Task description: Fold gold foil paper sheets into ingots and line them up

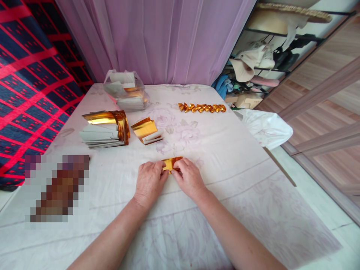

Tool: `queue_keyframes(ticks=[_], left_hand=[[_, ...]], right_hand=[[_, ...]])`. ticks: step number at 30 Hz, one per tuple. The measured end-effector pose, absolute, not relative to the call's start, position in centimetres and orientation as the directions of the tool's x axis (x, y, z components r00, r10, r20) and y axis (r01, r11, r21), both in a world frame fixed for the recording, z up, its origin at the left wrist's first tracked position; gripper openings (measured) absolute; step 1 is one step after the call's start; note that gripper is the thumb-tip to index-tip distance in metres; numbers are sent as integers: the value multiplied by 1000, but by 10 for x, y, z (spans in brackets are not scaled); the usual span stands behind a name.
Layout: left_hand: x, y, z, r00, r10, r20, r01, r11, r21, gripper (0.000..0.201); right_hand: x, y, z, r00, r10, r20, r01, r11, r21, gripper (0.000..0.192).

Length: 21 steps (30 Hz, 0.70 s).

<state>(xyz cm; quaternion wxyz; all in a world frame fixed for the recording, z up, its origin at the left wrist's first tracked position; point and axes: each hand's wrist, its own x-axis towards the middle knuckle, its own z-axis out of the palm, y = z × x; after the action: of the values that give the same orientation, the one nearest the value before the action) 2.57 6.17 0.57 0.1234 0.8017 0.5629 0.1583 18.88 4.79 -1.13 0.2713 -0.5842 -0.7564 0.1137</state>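
Pale floral cloth (225, 150) covers the whole work surface in front of me, with a lilac curtain (157, 37) hanging behind it and a red-and-navy checked fabric (30, 86) rising on the left. Off to the right I can see wood-grain flooring and a dark metal rack (270, 48) loaded with hats and soft bags.

Both hands sit low and central on the cloth, close together. My left hand (150, 182) and right hand (189, 178) each pinch one end of a small gold foil piece (172, 164) — thumbs and forefingers closed on it, the other fingers curled loosely down onto the cloth. The foil lies flat against the surface between the two hands, its upper edge showing above the fingertips; how it is creased beneath them I cannot tell.

Further back and to the left lies a thick stack of gold-and-white sheets (105, 129), and just beside it on the right a smaller loose bundle of the same sheets (146, 131). Behind those, near the curtain, sits a clear plastic bag (125, 92) holding more sheets. A row of folded gold pieces (201, 108) lies in a line toward the far right part of the cloth, well apart from the hands. A white plastic bag (266, 127) hangs off the right edge.
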Motion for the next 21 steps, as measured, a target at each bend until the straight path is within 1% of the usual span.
queue_keyframes(ticks=[4, 10, 16, 21], left_hand=[[26, 63, 7, 323, 943, 87, 872, -332, 361, 12], [25, 63, 6, 326, 941, 95, 872, -338, 353, 12], [25, 63, 5, 325, 941, 96, 872, -337, 356, 13], [26, 63, 6, 329, 939, 101, 868, -343, 358, 11]], right_hand=[[194, 47, -11, -153, 946, 285, 808, 286, -515, 12], [208, 44, -12, -119, 947, 300, 821, 263, -506, 12], [220, 44, -15, -85, 951, 298, 814, 238, -529, 12], [220, 43, -5, -56, 927, 371, 804, 263, -534, 23]])
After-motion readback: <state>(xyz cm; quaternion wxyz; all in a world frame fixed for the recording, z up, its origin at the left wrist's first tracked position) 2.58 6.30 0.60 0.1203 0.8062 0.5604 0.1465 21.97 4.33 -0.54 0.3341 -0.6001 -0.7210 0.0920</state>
